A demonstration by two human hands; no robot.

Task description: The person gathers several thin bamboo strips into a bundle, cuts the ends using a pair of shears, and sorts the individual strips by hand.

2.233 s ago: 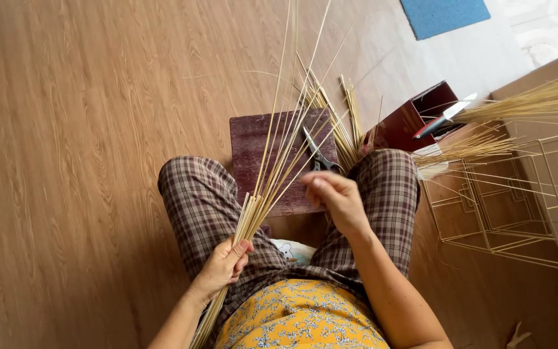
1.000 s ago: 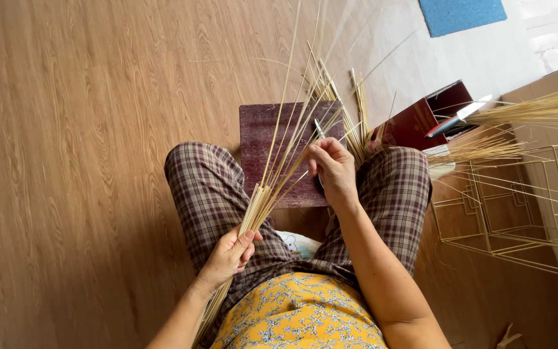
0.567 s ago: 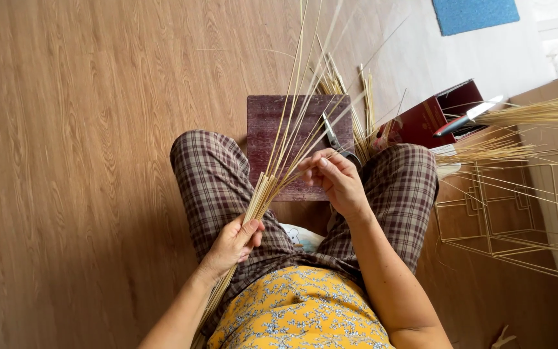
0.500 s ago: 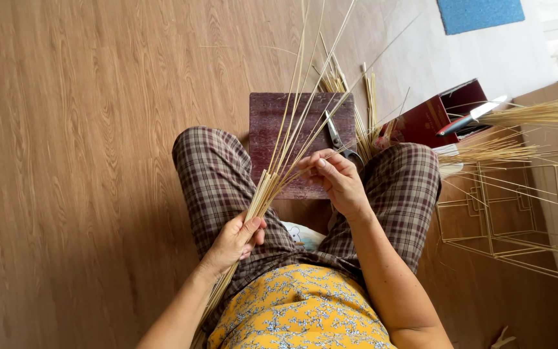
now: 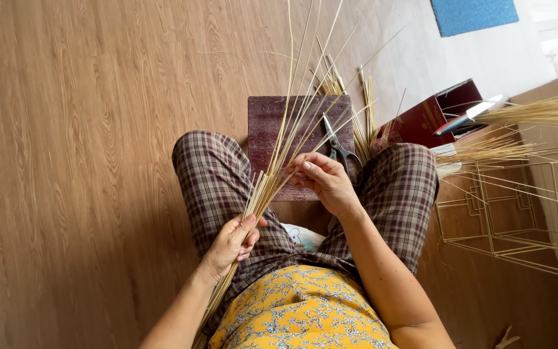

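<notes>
Head view: left hand (image 5: 230, 240) clamped around straw bundle (image 5: 272, 174) over the lap, right hand (image 5: 326, 184) fingers pinching a single stalk. Risk: loose grip, stalks fanning, slipping to floor; brittle stalk snapping. Scissors (image 5: 338, 147) near knee.

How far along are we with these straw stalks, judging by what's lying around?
Done: a straw frame stands by the right knee. In hand: left hand grips the straw bundle; right hand picks at one stalk. Left: scissors lie unused on the board; loose straw waits.
</notes>
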